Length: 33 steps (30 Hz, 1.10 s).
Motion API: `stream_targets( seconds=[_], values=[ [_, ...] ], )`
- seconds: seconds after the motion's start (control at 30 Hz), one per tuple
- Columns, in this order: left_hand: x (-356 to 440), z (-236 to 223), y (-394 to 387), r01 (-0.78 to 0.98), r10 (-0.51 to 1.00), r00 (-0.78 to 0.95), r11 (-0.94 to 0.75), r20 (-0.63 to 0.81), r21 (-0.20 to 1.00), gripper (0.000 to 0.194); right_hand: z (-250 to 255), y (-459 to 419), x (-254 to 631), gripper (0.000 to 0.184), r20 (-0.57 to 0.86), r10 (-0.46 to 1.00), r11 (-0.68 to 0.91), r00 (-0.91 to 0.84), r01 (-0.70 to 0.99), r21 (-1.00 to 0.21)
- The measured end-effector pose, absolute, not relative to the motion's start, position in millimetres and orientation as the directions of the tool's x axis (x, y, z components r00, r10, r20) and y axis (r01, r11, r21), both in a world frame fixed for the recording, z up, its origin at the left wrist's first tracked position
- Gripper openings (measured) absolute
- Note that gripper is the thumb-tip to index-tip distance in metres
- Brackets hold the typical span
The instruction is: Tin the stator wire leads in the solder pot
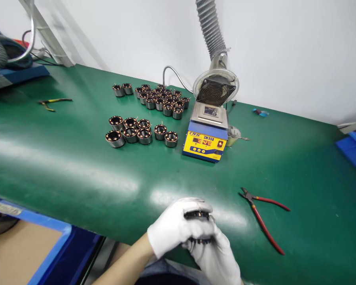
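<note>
Stator (196,215): being held above the bench's (77,166) near edge, apparently running lengthwise away from the body, though being partly covered. Being wrapped across the middle by the left hand (185,225), being cupped from the near right by the right hand (216,253); lying within both, neither being nearer.

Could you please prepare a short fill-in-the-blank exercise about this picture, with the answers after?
1. The left hand and right hand, in ____ gloves, hold a dark part.
2. The pliers nearest them have ____ handles.
3. The colour of the tabletop is ____.
4. The yellow panel reads "CM ____".

Missing words: white; red; green; 558.
</note>
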<state>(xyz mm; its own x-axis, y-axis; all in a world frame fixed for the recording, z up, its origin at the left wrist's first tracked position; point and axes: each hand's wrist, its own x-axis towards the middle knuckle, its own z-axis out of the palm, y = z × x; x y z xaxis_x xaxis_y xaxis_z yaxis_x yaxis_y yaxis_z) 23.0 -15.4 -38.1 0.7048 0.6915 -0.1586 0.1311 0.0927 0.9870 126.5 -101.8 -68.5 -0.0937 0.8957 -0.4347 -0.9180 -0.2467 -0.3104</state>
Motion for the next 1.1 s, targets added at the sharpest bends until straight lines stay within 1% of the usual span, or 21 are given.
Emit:
stream_targets(
  seconds=[0.03, 0.13, 0.2, 0.23, 0.27, 0.3, 0.37, 0.4, 0.43, 0.47, 0.5, 0.57, 0.63, 0.7, 0.8, 0.83, 0.87, 0.9, 0.97, 1.03, 1.1],
  values=[
    [27.3, -36.8, -14.0, 0.121, 0.724, 0.66, 0.162, -0.202, 0.979, 0.02, -68.6, -102.1, 125.5, 0.025, -0.42, 0.904, -0.238, -0.082, -0.912, -0.334],
    [26.8, -35.5, -9.5, 0.008, 0.827, 0.478, 0.333, -0.296, 0.943, 0.025, -65.9, -102.2, 124.2, 0.033, -0.396, 0.912, -0.263, -0.106, -0.892, -0.368],
    [17.1, -37.2, -8.1, -0.066, 0.875, 0.375, 0.353, -0.305, 0.933, 0.029, -63.0, -101.6, 125.7, 0.043, -0.41, 0.902, -0.296, -0.136, -0.886, -0.358],
    [11.4, -38.6, -8.6, -0.05, 0.882, 0.369, 0.335, -0.294, 0.941, 0.029, -61.8, -101.2, 127.0, 0.046, -0.43, 0.893, -0.311, -0.135, -0.874, -0.372],
    [6.1, -40.3, -10.1, 0.001, 0.871, 0.402, 0.307, -0.281, 0.952, 0.03, -61.0, -100.8, 128.6, 0.046, -0.455, 0.883, -0.324, -0.117, -0.853, -0.409],
    [2.0, -42.2, -12.4, 0.068, 0.843, 0.465, 0.272, -0.272, 0.96, 0.039, -60.5, -100.4, 130.3, 0.044, -0.477, 0.874, -0.333, -0.086, -0.822, -0.462],
    [-1.3, -46.1, -18.2, 0.165, 0.759, 0.611, 0.156, -0.225, 0.974, 0.071, -60.6, -99.7, 133.3, 0.035, -0.503, 0.864, -0.348, -0.02, -0.746, -0.568],
    [-0.3, -47.5, -20.7, 0.171, 0.739, 0.649, 0.094, -0.184, 0.981, 0.083, -60.8, -99.4, 134.2, 0.027, -0.507, 0.862, -0.35, 0.003, -0.72, -0.599],
    [2.2, -48.3, -22.5, 0.16, 0.732, 0.665, 0.054, -0.148, 0.986, 0.087, -61.1, -99.1, 134.6, 0.025, -0.506, 0.863, -0.347, 0.014, -0.71, -0.612],
    [5.8, -48.1, -23.3, 0.143, 0.724, 0.677, 0.051, -0.135, 0.988, 0.085, -61.2, -98.8, 134.4, 0.025, -0.503, 0.864, -0.34, 0.015, -0.72, -0.605],
    [10.1, -46.9, -23.4, 0.119, 0.726, 0.672, 0.088, -0.145, 0.989, 0.075, -61.2, -98.7, 133.7, 0.028, -0.5, 0.866, -0.332, 0.007, -0.74, -0.585],
    [19.3, -42.4, -21.7, 0.053, 0.747, 0.621, 0.263, -0.238, 0.963, 0.042, -60.8, -98.7, 131.6, 0.041, -0.484, 0.873, -0.336, -0.064, -0.799, -0.498],
    [27.0, -38.3, -18.9, -0.03, 0.777, 0.527, 0.423, -0.345, 0.906, 0.013, -59.8, -99.1, 130.2, 0.046, -0.458, 0.871, -0.374, -0.179, -0.845, -0.382],
    [31.5, -37.4, -15.6, -0.142, 0.816, 0.435, 0.481, -0.382, 0.865, 0.008, -58.0, -99.6, 130.7, 0.045, -0.44, 0.861, -0.409, -0.254, -0.861, -0.303],
    [31.5, -40.2, -11.1, -0.436, 0.876, 0.312, 0.475, -0.367, 0.764, 0.021, -55.2, -99.3, 132.9, 0.043, -0.439, 0.855, -0.416, -0.276, -0.871, -0.262],
    [30.3, -40.4, -10.4, -0.501, 0.887, 0.28, 0.462, -0.367, 0.732, 0.027, -54.9, -98.9, 133.1, 0.044, -0.434, 0.855, -0.421, -0.283, -0.868, -0.263],
    [29.1, -39.5, -10.5, -0.513, 0.883, 0.286, 0.469, -0.372, 0.719, 0.031, -55.3, -98.6, 132.7, 0.045, -0.429, 0.856, -0.426, -0.288, -0.864, -0.27],
    [28.1, -37.7, -11.4, -0.464, 0.864, 0.329, 0.5, -0.382, 0.731, 0.035, -56.4, -98.3, 131.7, 0.044, -0.426, 0.86, -0.422, -0.281, -0.861, -0.284],
    [26.7, -32.0, -14.7, -0.238, 0.805, 0.44, 0.531, -0.397, 0.813, 0.031, -61.0, -98.5, 128.3, 0.038, -0.435, 0.873, -0.388, -0.222, -0.856, -0.342],
    [24.9, -26.9, -16.9, -0.065, 0.78, 0.453, 0.512, -0.431, 0.857, 0.018, -68.0, -100.0, 123.8, 0.033, -0.434, 0.896, -0.307, -0.09, -0.832, -0.462],
    [20.0, -26.0, -14.8, -0.064, 0.835, 0.352, 0.473, -0.424, 0.879, 0.012, -75.7, -102.8, 118.7, 0.041, -0.405, 0.911, -0.212, 0.085, -0.744, -0.633]
  ],
)
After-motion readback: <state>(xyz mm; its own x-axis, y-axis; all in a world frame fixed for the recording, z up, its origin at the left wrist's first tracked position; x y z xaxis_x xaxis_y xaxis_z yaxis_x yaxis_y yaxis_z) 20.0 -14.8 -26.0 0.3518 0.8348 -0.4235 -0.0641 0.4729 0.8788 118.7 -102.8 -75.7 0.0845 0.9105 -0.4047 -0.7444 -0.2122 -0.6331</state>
